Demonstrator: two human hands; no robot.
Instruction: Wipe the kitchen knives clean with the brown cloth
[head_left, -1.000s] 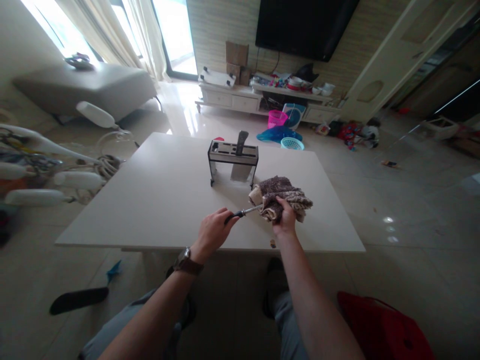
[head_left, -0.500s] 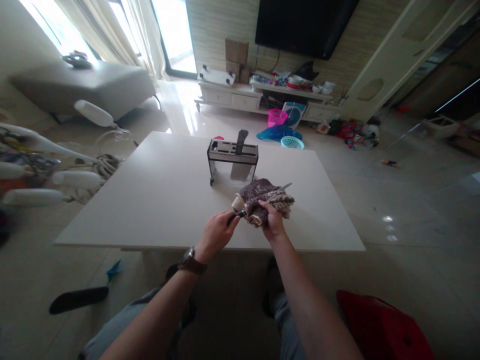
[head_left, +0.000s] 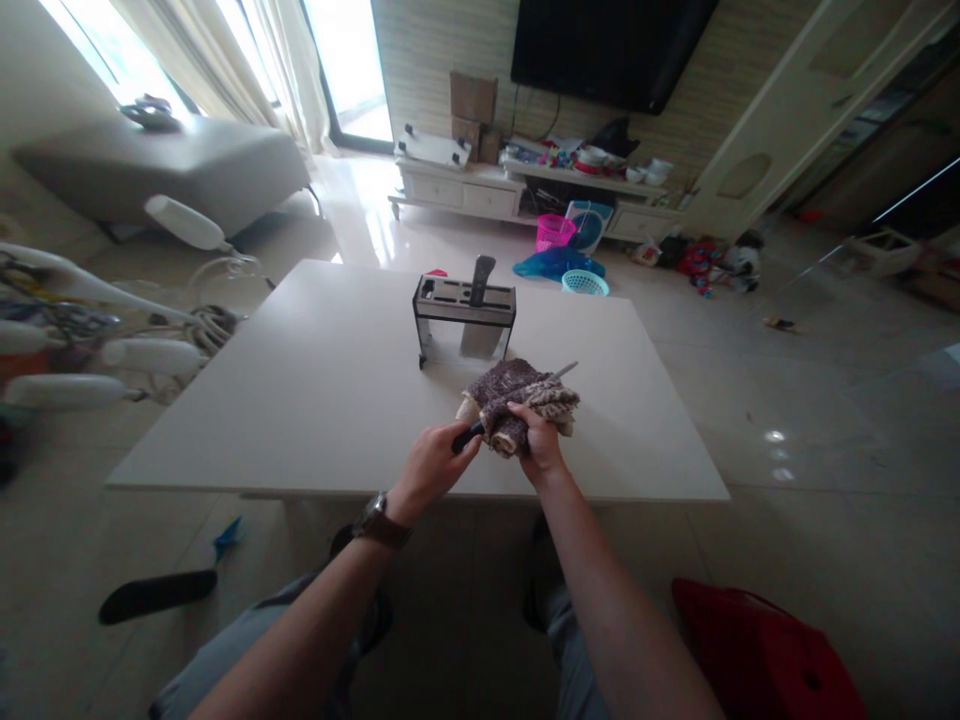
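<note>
My left hand (head_left: 439, 462) is closed around the black handle of a knife (head_left: 469, 436). Most of its blade lies hidden in a brown and beige towel (head_left: 517, 385), and the narrow grey tip sticks out past the towel's right side. My right hand (head_left: 540, 440) grips the bunched towel around the blade, thumb on top. Both hands are above the near edge of the white table (head_left: 300, 400). Just beyond the towel stands a knife block (head_left: 465, 298) with slots in its top. A dark-handled broad blade (head_left: 481, 280) is upright in it.
A red object (head_left: 436, 273) shows behind the block. Lamp arms with white shades (head_left: 154, 357) stand at the table's left. Past the far edge, a blue basket (head_left: 585, 284) and pink basket (head_left: 553, 232) are on the floor. A red item (head_left: 765, 650) lies at lower right.
The towel and my right hand have shifted slightly left along the knife toward its handle. The metal near the handle is now covered by the towel. My left hand stays almost in place.
</note>
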